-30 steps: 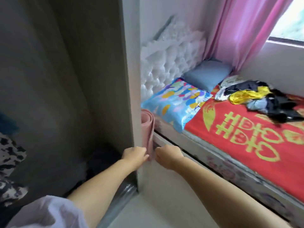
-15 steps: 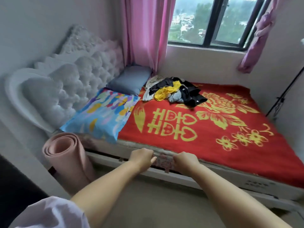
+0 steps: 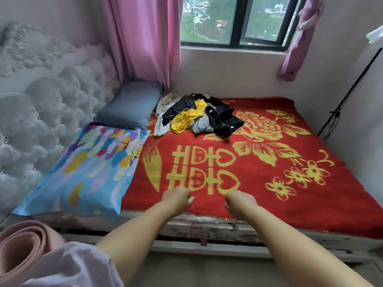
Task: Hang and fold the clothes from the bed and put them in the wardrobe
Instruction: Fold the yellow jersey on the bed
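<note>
Both hands, left hand (image 3: 177,197) and right hand (image 3: 238,201), hang curled and empty over the bed (image 3: 269,195). I judge I should lean well in and lift 1 garment from the clothes (image 3: 199,114) near the window.

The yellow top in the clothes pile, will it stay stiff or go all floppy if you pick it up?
Probably floppy: the yellow top lies crumpled and draped over the other clothes. It looks thin, so likely light. A black garment lies across it, so that may drag along when it is lifted.
</note>
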Available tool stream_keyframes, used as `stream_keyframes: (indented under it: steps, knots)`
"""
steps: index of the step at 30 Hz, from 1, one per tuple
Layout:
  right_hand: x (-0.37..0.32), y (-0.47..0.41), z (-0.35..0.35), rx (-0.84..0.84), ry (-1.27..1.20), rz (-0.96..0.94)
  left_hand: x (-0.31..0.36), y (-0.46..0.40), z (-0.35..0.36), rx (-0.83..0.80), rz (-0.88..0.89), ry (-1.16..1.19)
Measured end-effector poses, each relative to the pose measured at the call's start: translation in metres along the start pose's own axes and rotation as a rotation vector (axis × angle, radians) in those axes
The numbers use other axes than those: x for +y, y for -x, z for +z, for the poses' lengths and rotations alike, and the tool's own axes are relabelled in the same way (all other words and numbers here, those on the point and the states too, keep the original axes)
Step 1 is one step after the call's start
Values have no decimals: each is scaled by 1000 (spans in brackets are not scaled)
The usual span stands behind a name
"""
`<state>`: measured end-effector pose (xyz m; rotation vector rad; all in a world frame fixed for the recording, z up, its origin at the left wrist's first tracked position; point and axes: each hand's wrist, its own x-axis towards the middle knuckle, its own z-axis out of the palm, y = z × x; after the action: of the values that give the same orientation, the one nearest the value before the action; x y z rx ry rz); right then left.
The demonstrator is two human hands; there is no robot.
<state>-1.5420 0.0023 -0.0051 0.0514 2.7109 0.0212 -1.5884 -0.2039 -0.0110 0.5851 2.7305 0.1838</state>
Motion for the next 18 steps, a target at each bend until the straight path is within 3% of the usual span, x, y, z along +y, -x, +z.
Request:
stream_keyframes:
  steps: [8,18]
  knots:
    - [58,-101,-16,-22,-13,60,9,-116,-19,-4,47,23]
    - [125,-315,-21,-107,-31,-65,-16,-308,-19,-90,-136,74]
